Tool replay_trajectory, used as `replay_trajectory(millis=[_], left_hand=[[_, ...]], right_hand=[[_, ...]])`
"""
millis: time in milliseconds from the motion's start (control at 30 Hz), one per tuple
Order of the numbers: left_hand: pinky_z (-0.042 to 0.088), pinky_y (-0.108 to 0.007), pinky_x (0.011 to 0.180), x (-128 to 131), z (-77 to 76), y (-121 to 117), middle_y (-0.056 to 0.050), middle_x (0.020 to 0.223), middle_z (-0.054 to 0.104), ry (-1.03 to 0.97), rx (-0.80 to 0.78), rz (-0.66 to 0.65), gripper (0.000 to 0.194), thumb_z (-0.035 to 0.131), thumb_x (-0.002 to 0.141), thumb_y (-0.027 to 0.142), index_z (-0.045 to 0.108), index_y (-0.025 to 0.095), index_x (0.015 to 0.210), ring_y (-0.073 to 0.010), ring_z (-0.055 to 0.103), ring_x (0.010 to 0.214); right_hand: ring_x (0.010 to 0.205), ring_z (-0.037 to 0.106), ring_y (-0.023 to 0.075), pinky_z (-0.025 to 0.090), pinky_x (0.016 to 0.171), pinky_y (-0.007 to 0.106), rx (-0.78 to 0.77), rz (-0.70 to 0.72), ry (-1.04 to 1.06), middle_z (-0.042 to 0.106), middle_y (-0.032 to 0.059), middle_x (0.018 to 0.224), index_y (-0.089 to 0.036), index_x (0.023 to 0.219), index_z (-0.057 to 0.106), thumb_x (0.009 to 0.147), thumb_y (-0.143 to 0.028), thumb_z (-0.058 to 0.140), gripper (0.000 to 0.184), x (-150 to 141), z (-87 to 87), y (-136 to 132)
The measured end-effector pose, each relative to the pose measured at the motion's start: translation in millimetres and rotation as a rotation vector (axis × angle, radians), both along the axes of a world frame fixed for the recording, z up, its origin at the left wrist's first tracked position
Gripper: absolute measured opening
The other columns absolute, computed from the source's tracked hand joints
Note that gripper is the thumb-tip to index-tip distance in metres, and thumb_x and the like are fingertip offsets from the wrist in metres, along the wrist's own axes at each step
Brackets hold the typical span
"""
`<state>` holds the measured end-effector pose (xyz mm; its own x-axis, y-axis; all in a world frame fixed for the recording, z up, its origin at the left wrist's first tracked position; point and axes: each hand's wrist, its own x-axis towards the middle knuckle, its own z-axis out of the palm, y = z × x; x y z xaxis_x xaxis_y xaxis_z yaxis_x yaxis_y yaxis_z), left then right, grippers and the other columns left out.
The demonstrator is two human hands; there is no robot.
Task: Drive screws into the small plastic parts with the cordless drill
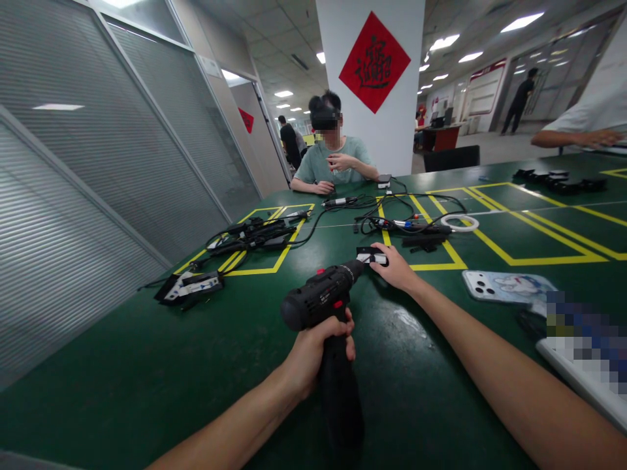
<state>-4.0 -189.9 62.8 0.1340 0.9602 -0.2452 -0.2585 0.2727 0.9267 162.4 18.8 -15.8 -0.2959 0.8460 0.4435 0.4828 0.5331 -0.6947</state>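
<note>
My left hand [313, 352] is wrapped round the grip of a black cordless drill [318, 297] with red buttons. The drill points forward and to the right, its chuck close to a small black-and-white part [365, 256] on the green table [255, 352]. My right hand [394, 266] is closed on that part, fingers over its right end. Whether the bit touches the part I cannot make out. The drill's lower end lies near the bottom of the view.
Tangled black cables and parts [259, 234] lie left, with a black-and-white assembly [189, 287] nearer. More cables, tools [406, 225] and a white ring [463, 224] lie beyond my right hand. A phone [507, 287] sits right. A person [337, 160] sits opposite; another person's arm [578, 137] shows far right.
</note>
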Motion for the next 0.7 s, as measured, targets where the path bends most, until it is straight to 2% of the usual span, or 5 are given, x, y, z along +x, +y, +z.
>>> replay_trajectory(millis=[700], left_hand=[[0.04, -0.026, 0.056, -0.3, -0.7, -0.2, -0.002, 0.064, 0.054, 0.0, 0.001, 0.005, 0.021, 0.051, 0.074, 0.022, 0.054, 0.014, 0.092, -0.0108, 0.048, 0.051]], right_hand=[[0.102, 0.054, 0.0197, 0.039, 0.094, 0.035, -0.002, -0.006, -0.004, 0.048, 0.0063, 0.11, -0.025, 0.121, 0.049, 0.075, -0.028, 0.058, 0.047, -1.1, 1.0, -0.8]])
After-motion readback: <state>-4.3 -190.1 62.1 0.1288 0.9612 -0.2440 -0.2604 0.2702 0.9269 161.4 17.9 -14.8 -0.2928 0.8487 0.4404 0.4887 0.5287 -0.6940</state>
